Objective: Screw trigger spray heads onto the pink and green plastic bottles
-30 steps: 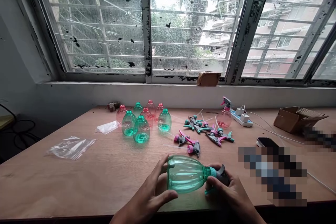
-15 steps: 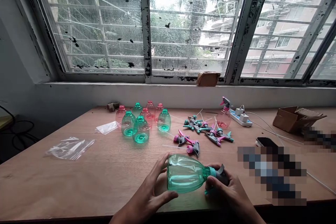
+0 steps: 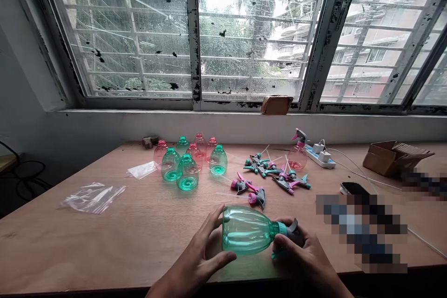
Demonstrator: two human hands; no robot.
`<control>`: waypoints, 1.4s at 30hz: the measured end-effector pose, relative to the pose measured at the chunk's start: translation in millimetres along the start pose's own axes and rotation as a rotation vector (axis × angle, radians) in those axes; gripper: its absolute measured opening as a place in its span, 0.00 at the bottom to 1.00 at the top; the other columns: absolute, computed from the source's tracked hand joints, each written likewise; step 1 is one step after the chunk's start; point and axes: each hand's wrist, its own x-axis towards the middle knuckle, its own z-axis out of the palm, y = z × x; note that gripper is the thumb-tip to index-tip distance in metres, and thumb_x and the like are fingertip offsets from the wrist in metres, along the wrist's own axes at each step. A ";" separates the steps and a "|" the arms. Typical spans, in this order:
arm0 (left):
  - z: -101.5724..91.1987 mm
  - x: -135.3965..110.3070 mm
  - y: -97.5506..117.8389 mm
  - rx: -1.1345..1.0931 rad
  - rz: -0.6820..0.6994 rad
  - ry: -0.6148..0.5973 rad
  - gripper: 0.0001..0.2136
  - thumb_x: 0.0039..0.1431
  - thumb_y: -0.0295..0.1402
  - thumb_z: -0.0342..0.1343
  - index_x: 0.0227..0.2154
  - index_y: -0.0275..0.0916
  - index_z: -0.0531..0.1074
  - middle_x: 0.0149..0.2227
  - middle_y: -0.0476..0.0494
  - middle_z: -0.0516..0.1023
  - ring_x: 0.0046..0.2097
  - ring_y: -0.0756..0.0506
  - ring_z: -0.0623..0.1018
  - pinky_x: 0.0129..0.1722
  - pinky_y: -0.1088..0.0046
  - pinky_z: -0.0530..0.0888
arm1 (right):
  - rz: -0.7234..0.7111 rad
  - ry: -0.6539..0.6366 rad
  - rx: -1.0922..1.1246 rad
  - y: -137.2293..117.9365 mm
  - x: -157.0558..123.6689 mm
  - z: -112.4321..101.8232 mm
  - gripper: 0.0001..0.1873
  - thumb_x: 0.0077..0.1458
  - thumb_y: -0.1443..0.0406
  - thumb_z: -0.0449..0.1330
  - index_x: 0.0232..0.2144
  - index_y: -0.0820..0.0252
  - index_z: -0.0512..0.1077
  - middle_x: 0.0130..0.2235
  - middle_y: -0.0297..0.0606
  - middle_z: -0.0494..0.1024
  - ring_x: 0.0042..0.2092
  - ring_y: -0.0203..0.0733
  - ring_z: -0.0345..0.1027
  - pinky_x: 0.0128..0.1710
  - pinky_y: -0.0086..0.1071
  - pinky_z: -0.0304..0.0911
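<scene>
A clear green spray bottle (image 3: pixel 246 235) lies on its side just above the wooden table's (image 3: pixel 104 237) near edge. My left hand (image 3: pixel 199 260) cups the bottle's round body, thumb below and fingers behind it. My right hand (image 3: pixel 307 258) is closed round the grey and teal trigger head (image 3: pixel 291 233) fitted on the bottle's neck.
Further back stand several green and pink bottles (image 3: pixel 186 163) without heads. Loose trigger heads (image 3: pixel 270 174) lie at centre right, beside one assembled pink bottle (image 3: pixel 298 153). Plastic bags (image 3: pixel 92 195) lie left. A power strip (image 3: pixel 321 156), phone (image 3: pixel 354 189) and cardboard box (image 3: pixel 393 158) are right.
The bottle has shifted very slightly in my hands; both hands keep their hold. Nothing else on the table has moved.
</scene>
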 end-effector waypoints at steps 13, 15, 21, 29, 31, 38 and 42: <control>0.2 0.1 -1.7 0.025 -0.017 0.024 0.37 0.63 0.43 0.61 0.69 0.53 0.48 0.72 0.43 0.53 0.71 0.34 0.54 0.70 0.52 0.52 | 0.005 -0.016 0.018 -0.2 -0.6 0.8 0.22 0.47 0.52 0.72 0.38 0.62 0.77 0.22 0.35 0.82 0.25 0.45 0.75 0.26 0.34 0.70; 0.5 -0.6 1.1 0.070 0.000 0.045 0.38 0.61 0.39 0.63 0.69 0.55 0.49 0.73 0.47 0.51 0.72 0.34 0.51 0.71 0.52 0.48 | 0.010 -0.007 0.013 -0.9 -1.0 1.4 0.23 0.46 0.51 0.72 0.38 0.62 0.77 0.22 0.35 0.81 0.24 0.45 0.75 0.26 0.34 0.70; -0.4 0.9 1.2 -0.003 0.013 -0.003 0.39 0.62 0.42 0.62 0.69 0.55 0.46 0.72 0.43 0.54 0.71 0.34 0.55 0.70 0.51 0.51 | 0.017 0.010 -0.007 -3.6 -2.0 2.5 0.24 0.44 0.49 0.72 0.37 0.60 0.77 0.22 0.35 0.81 0.24 0.46 0.75 0.26 0.35 0.71; 1.9 -1.6 11.0 0.081 0.021 0.036 0.40 0.60 0.41 0.64 0.69 0.54 0.48 0.73 0.46 0.50 0.72 0.34 0.52 0.70 0.55 0.53 | 0.006 -0.005 0.025 -4.2 -2.2 2.1 0.21 0.45 0.52 0.73 0.36 0.61 0.78 0.22 0.35 0.81 0.25 0.44 0.74 0.25 0.33 0.71; 1.3 -2.4 11.6 0.073 0.021 0.039 0.38 0.62 0.41 0.62 0.69 0.57 0.47 0.73 0.48 0.50 0.72 0.36 0.53 0.70 0.55 0.52 | 0.003 -0.006 0.037 -4.0 -2.2 2.2 0.21 0.45 0.53 0.73 0.36 0.61 0.78 0.22 0.35 0.81 0.24 0.44 0.74 0.25 0.33 0.71; 0.0 2.2 -0.5 -0.025 0.074 0.031 0.31 0.63 0.43 0.60 0.65 0.56 0.53 0.69 0.42 0.59 0.69 0.34 0.60 0.68 0.52 0.58 | 0.012 -0.026 0.069 -0.1 -1.7 0.2 0.20 0.47 0.55 0.73 0.37 0.61 0.77 0.22 0.35 0.82 0.25 0.42 0.74 0.25 0.31 0.71; 2.0 3.9 -6.8 -0.074 0.061 0.050 0.37 0.61 0.41 0.63 0.67 0.56 0.48 0.67 0.41 0.60 0.67 0.34 0.63 0.67 0.52 0.63 | 0.011 -0.026 0.056 0.1 -1.5 -0.4 0.21 0.47 0.55 0.73 0.38 0.62 0.77 0.23 0.35 0.82 0.25 0.42 0.74 0.25 0.32 0.71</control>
